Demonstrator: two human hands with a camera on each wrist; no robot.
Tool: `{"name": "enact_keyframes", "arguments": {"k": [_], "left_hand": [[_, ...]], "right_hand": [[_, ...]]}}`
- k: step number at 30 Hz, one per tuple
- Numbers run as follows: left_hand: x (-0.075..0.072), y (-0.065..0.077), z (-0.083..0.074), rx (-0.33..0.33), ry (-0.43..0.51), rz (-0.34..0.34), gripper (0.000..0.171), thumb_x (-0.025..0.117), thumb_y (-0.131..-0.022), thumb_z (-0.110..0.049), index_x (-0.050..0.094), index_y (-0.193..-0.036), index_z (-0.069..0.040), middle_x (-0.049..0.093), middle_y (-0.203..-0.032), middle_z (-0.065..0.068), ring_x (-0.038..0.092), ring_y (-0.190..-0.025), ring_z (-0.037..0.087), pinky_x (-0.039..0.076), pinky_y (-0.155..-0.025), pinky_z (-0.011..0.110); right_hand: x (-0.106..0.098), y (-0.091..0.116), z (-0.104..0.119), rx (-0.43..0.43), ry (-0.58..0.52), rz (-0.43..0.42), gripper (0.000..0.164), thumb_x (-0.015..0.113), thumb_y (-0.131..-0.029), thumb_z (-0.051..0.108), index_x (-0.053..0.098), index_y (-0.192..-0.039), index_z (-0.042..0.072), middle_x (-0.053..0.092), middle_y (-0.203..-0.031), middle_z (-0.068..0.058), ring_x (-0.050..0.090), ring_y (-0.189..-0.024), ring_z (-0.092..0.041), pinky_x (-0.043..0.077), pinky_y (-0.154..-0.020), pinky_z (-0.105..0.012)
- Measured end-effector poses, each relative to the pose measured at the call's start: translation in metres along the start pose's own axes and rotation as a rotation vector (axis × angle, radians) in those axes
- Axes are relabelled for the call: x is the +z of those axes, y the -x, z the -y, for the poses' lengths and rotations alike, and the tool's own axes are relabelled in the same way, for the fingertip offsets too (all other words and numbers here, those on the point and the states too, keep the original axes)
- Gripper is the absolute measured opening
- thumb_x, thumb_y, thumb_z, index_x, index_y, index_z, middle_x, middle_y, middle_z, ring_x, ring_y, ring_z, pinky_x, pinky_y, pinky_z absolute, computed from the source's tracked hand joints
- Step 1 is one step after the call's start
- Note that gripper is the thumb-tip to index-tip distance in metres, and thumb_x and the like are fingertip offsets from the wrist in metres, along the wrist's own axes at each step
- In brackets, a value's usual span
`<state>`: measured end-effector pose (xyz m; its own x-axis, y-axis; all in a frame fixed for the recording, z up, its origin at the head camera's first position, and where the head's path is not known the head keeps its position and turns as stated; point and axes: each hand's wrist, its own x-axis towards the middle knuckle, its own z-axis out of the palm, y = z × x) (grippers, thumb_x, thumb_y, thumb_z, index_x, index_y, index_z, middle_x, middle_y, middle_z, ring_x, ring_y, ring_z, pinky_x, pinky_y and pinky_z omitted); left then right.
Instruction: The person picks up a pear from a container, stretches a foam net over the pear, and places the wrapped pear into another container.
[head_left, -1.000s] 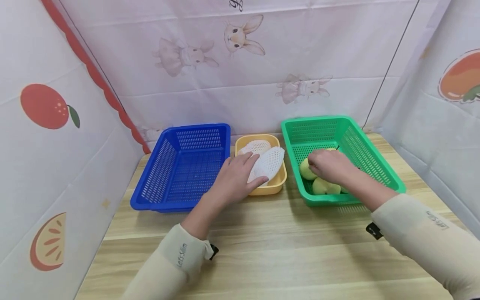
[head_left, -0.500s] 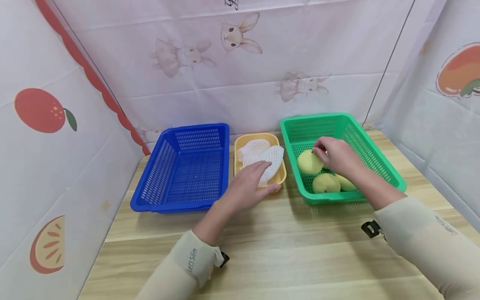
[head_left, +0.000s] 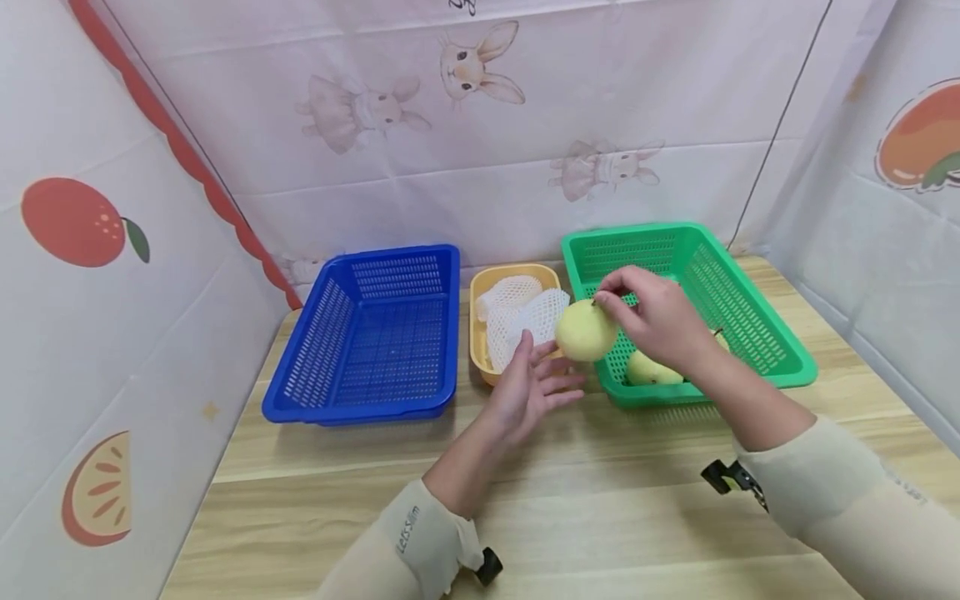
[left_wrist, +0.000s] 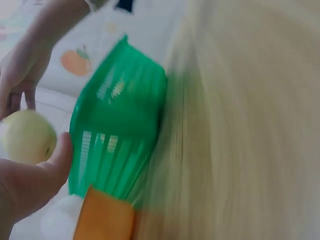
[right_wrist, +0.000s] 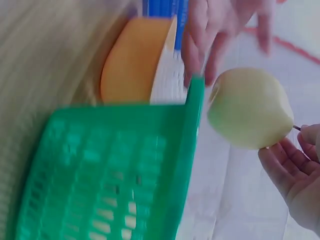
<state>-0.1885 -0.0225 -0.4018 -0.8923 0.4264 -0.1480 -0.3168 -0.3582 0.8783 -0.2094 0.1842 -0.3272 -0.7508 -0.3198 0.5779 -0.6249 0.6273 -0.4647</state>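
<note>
My right hand (head_left: 660, 321) pinches a pale yellow-green pear (head_left: 585, 333) by its stem, as the right wrist view shows with the stem (right_wrist: 297, 128) between thumb and finger. The pear hangs at the near-left edge of the green basket (head_left: 768, 325), above rim height. Close below and left of it, my left hand (head_left: 521, 396) is turned palm up with fingers spread. More pears (head_left: 654, 368) lie in the green basket, partly hidden by the right forearm. White foam net sleeves (head_left: 510, 292) fill the small yellow basket (head_left: 477, 342) behind the left hand.
A blue basket (head_left: 360, 412) stands left of the yellow one on the wooden table (head_left: 585, 517). Printed fabric (head_left: 622, 92) walls off the back and both sides. A black clip (head_left: 489, 567) hangs at the left cuff, another clip (head_left: 716, 477) at the right.
The right hand has lifted the pear out of the green basket and carried it left. My left hand has left the foam nets, moved right and turned palm up.
</note>
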Motion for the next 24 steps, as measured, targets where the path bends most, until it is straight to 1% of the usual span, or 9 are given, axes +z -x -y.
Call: {"name": "enact_keyframes", "arguments": {"k": [1,3,4,6,10,13,19,22,24], "left_hand": [[0.002,0.0,0.002,-0.038,0.098,-0.009,0.075,0.025,-0.101,-0.062,0.034,-0.148,-0.005,0.051,-0.141,0.024,0.048,-0.131,0.044,0.046,-0.103,0.051],[0.003,0.0,0.007,-0.079,0.212,-0.011,0.077,0.024,-0.099,-0.067,0.036,-0.148,-0.008,0.054,-0.138,0.023,0.048,-0.131,0.044,0.043,-0.106,0.053],[0.003,0.001,0.008,-0.09,0.247,-0.011,0.078,0.024,-0.098,-0.068,0.036,-0.148,-0.009,0.054,-0.138,0.023,0.048,-0.131,0.043,0.041,-0.108,0.053],[0.002,0.002,0.011,-0.104,0.275,-0.012,0.075,0.023,-0.098,-0.068,0.037,-0.147,-0.013,0.056,-0.137,0.023,0.052,-0.129,0.041,0.041,-0.108,0.053],[-0.002,0.007,0.016,-0.123,0.266,-0.011,0.067,0.021,-0.101,-0.063,0.039,-0.147,-0.017,0.059,-0.131,0.019,0.064,-0.113,0.032,0.047,-0.103,0.049],[-0.007,0.013,0.019,-0.145,0.265,0.005,0.063,0.021,-0.102,-0.06,0.039,-0.146,-0.018,0.061,-0.127,0.017,0.066,-0.103,0.027,0.05,-0.1,0.046],[-0.017,0.027,0.022,-0.151,0.227,0.055,0.062,0.022,-0.103,-0.059,0.034,-0.15,-0.02,0.062,-0.121,0.015,0.068,-0.1,0.028,0.052,-0.097,0.044],[-0.023,0.034,0.022,-0.153,0.188,0.065,0.061,0.023,-0.103,-0.059,0.033,-0.15,-0.022,0.063,-0.122,0.014,0.07,-0.098,0.027,0.055,-0.094,0.042],[-0.026,0.038,0.023,-0.152,0.146,0.068,0.06,0.021,-0.103,-0.058,0.033,-0.15,-0.022,0.063,-0.127,0.014,0.07,-0.099,0.027,0.056,-0.09,0.041]], "right_hand": [[0.003,0.002,0.004,-0.02,-0.023,0.007,0.006,0.063,-0.096,0.01,0.065,-0.099,0.005,0.068,-0.093,-0.004,0.061,-0.082,-0.013,0.054,-0.066,-0.025],[0.01,0.005,0.011,-0.053,-0.065,0.026,0.005,0.064,-0.095,0.008,0.065,-0.099,0.005,0.067,-0.092,-0.004,0.061,-0.081,-0.013,0.054,-0.065,-0.025],[0.013,0.007,0.014,-0.064,-0.08,0.036,0.004,0.065,-0.094,0.007,0.065,-0.098,0.005,0.067,-0.092,-0.004,0.06,-0.081,-0.012,0.054,-0.065,-0.025],[0.019,0.012,0.019,-0.092,-0.115,0.051,0.004,0.067,-0.093,0.007,0.065,-0.097,0.007,0.067,-0.092,-0.003,0.06,-0.081,-0.011,0.054,-0.065,-0.024],[0.03,0.021,0.024,-0.165,-0.154,0.059,0.008,0.07,-0.089,0.005,0.066,-0.095,0.009,0.066,-0.092,0.0,0.061,-0.083,-0.008,0.056,-0.066,-0.024],[0.038,0.027,0.027,-0.189,-0.197,0.07,0.012,0.072,-0.088,0.005,0.066,-0.097,0.01,0.066,-0.096,0.002,0.061,-0.087,-0.009,0.057,-0.07,-0.027],[0.052,0.039,0.029,-0.111,-0.274,0.096,0.026,0.078,-0.085,0.013,0.069,-0.109,0.012,0.067,-0.108,0.003,0.062,-0.101,-0.012,0.057,-0.083,-0.035],[0.058,0.045,0.028,-0.07,-0.33,0.117,0.025,0.077,-0.086,0.013,0.072,-0.11,0.013,0.069,-0.113,0.002,0.062,-0.108,-0.015,0.055,-0.089,-0.032],[0.062,0.048,0.028,-0.05,-0.395,0.126,0.02,0.075,-0.086,0.01,0.074,-0.106,0.013,0.07,-0.113,-0.001,0.062,-0.109,-0.017,0.053,-0.092,-0.028]]}}
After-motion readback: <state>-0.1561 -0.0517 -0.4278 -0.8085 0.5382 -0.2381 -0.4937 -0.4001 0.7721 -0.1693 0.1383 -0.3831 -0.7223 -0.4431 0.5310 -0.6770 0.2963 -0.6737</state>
